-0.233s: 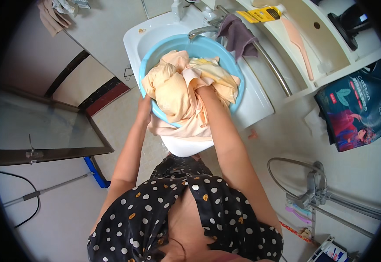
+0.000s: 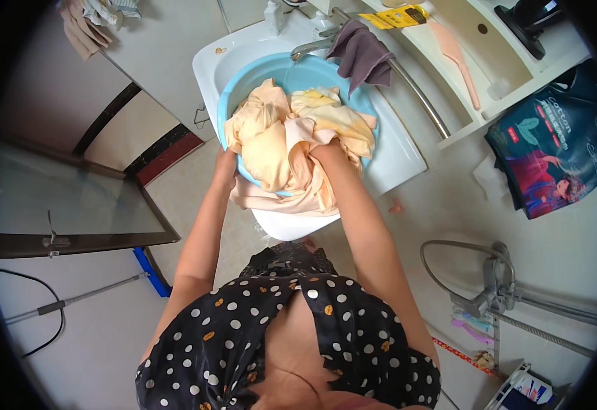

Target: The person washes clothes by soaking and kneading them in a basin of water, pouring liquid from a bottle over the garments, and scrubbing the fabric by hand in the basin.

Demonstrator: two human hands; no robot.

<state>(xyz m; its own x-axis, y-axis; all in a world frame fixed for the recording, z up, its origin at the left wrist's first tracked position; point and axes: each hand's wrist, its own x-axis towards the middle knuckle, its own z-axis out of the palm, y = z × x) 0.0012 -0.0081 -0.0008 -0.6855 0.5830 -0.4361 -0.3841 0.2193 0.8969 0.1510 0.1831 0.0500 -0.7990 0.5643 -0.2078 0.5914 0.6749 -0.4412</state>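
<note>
A light blue plastic basin (image 2: 228,102) rests in the white washbasin (image 2: 206,72), under a metal faucet (image 2: 312,48) with a thin stream of water running. Bunched pale peach and yellow cloth (image 2: 264,150) fills it, and part hangs over the near rim. At the basin's left side my left hand (image 2: 226,165) is closed on the rim, its fingers mostly hidden. My right hand (image 2: 327,152) is pushed into the folds at the right of the heap. Cloth covers its fingers, so their grip does not show.
A purple-grey towel (image 2: 361,53) hangs on a metal rail (image 2: 418,99) beside the faucet. White shelving (image 2: 503,85) holds a peach-coloured brush-like thing (image 2: 457,58). A dark green printed bag (image 2: 551,147) hangs at right, above a shower mixer (image 2: 493,283). A glass door (image 2: 73,198) stands left.
My right hand has shifted slightly right within the cloth, and more of its back shows. The heap's folds have loosened and spread a little. My left hand stays at the rim.
</note>
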